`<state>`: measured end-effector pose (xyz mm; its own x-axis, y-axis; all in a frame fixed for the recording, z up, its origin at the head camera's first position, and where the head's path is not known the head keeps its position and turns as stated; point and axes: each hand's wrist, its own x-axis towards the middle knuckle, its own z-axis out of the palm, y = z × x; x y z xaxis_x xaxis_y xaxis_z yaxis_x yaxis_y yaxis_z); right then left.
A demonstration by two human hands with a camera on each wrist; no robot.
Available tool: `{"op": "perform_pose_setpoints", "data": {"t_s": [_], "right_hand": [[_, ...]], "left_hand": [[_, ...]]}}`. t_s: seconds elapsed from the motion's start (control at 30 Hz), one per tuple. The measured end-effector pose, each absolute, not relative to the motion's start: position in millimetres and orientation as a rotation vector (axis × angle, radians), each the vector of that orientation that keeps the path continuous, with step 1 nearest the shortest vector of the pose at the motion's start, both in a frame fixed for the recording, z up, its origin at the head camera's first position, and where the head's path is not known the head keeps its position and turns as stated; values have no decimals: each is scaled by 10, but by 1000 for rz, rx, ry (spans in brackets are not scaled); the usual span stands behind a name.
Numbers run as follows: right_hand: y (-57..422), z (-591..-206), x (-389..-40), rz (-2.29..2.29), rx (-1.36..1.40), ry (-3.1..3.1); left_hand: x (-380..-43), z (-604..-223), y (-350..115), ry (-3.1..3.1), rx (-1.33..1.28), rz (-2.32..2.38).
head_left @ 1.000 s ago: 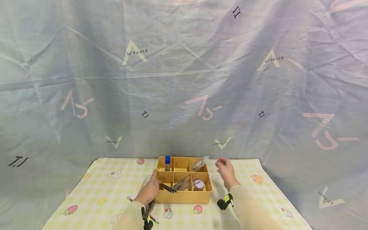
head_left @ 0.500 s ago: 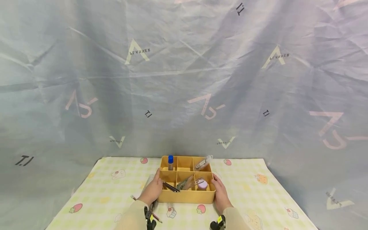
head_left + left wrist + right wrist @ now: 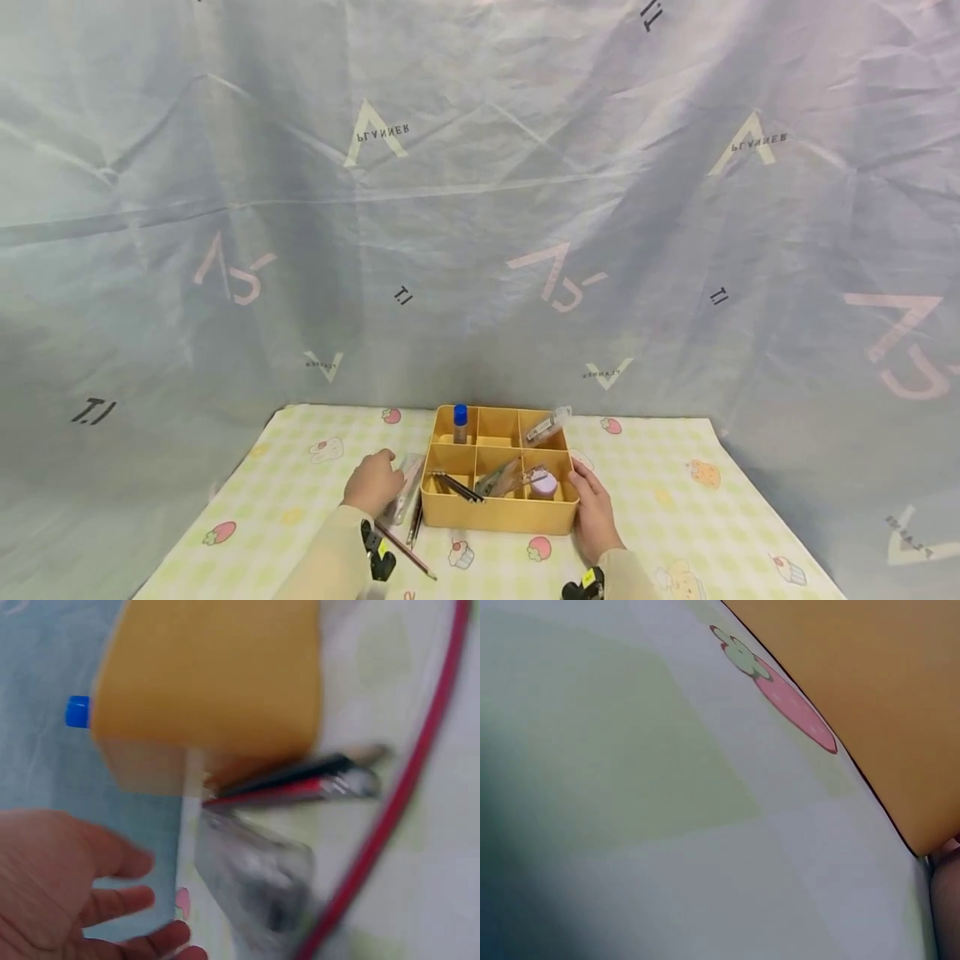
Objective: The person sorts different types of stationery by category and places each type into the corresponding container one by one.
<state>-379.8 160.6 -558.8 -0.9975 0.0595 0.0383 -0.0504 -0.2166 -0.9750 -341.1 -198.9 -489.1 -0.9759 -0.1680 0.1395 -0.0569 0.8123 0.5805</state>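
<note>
A yellow box with several compartments (image 3: 498,515) stands on the table. My right hand (image 3: 595,510) touches its right side, fingers lying along the wall; in the right wrist view only a sliver of that hand shows at the box's corner. To the left of the box, my left hand (image 3: 372,483) is off it, with its fingers spread and nothing held in the left wrist view. Beside that hand lies a clear plastic packet (image 3: 255,870), contents blurred. Dark and red pencils (image 3: 300,784) lie between packet and box. A longer dark-red pencil (image 3: 406,550) lies nearer me.
Inside the box are a blue-capped glue stick (image 3: 460,425), a clear-wrapped item (image 3: 546,427), black pencils (image 3: 459,487), a clear packet (image 3: 501,478) and a lilac round item (image 3: 542,483). A checked cloth (image 3: 660,517) covers the table; a grey curtain (image 3: 480,208) hangs behind.
My right hand came in from the right to the box's side. My left hand let go of the box's left side and moved left, above the clear packet.
</note>
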Motion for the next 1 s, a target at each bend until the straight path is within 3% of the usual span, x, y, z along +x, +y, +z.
{"op": "perform_pose_setpoints", "data": {"t_s": [0.3,0.57,0.8,1.0], "right_hand": [[1633,-5552,-3829,2393,36,-1900],[1623,-5582,-3794,2379,-12,-1883],[1603,-5619,-3791,2383,-5,-1859],[1610,-5613,-3795,2375,10,-1846]], "left_hand": [[-3363,-5075,-1936,-2938,166,-733],[-3376,-4978,-1993,-2898,163,-814],[-3542,-4563,-2162,-2787,160,-886],[-3648,-4027,-1912,-2651,100,-923]]}}
